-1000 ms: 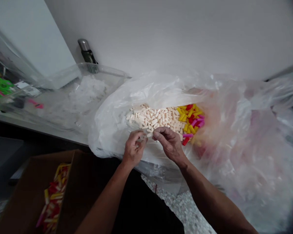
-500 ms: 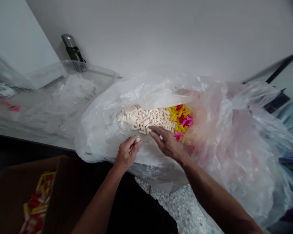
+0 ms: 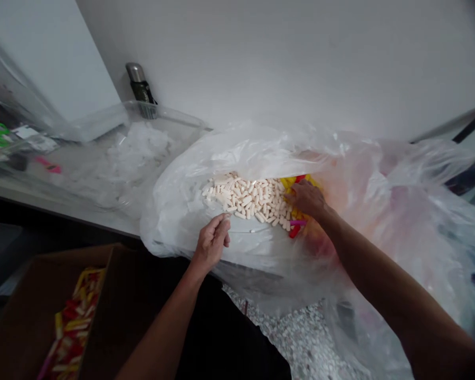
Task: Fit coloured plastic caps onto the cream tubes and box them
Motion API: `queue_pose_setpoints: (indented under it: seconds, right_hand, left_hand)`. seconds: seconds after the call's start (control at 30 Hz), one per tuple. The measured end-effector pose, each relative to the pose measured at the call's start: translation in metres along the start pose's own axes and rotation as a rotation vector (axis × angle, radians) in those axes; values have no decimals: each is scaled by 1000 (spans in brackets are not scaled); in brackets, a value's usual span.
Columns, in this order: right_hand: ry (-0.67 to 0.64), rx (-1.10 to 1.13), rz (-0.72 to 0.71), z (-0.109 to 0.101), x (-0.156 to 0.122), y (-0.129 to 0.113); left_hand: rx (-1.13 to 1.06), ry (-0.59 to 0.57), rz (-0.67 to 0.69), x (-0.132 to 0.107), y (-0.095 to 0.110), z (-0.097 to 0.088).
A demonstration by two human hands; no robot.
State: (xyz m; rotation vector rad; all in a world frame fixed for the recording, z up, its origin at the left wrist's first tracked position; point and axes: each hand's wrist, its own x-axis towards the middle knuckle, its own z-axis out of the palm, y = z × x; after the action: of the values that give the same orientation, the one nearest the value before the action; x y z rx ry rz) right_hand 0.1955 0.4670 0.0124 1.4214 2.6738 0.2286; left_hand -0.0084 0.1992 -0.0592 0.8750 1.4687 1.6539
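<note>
Reaching into a clear plastic bag (image 3: 237,158), the right hand (image 3: 306,199) lies open at the 3 o'clock edge of the white capsules (image 3: 249,199), touching yellow and red pieces (image 3: 288,183); the left hand (image 3: 212,243) curls at 7 o'clock, any grip unclear.

Diffuse, fairly bright light overall; no lamp in frame, and the soft shading on the white wall (image 3: 285,63) suggests, perhaps, an overhead source. Shadows are weak on the upper surfaces. Small white glare streaks follow the folds of the clear plastic bag (image 3: 383,227), and its right side looks hazy, with colours washed out. The white capsules (image 3: 253,198) are the sharpest area, most of them separately resolved. Lower left, the cardboard box (image 3: 35,338) lies in dim shade, its contents soft and low in contrast. Wide-angle distortion bends the edge of the desk (image 3: 63,198) near the left margin. The upper right corner darkens slightly.
</note>
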Motion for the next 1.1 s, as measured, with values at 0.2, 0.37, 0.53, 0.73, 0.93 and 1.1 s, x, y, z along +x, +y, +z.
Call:
queue_pose_setpoints:
  seconds: [0.2,0.37,0.53,0.73,0.93,1.1]
  right_hand:
    - [168,452,18,8,-15,-4]
    - [261,1340,-108,-7,-53,-48]
    - [32,1623,-304,-15,-90,-112]
    - [-48,1596,-403,-9,-96,-129]
    - [-51,1475,-489,-13,-97,-126]
    - [10,1237,-511,-18,-94,-120]
  left_hand:
    - [-227,11,-48,-1,2,-2]
    - [-381,-9,-121,-2,12,-1]
    - [-413,-41,-173,-4,18,0]
    - [-429,-65,-195,-7,20,-1]
    - [-413,-82,-206,-7,16,-2]
    - [-379,-105,-185,-6,14,-2]
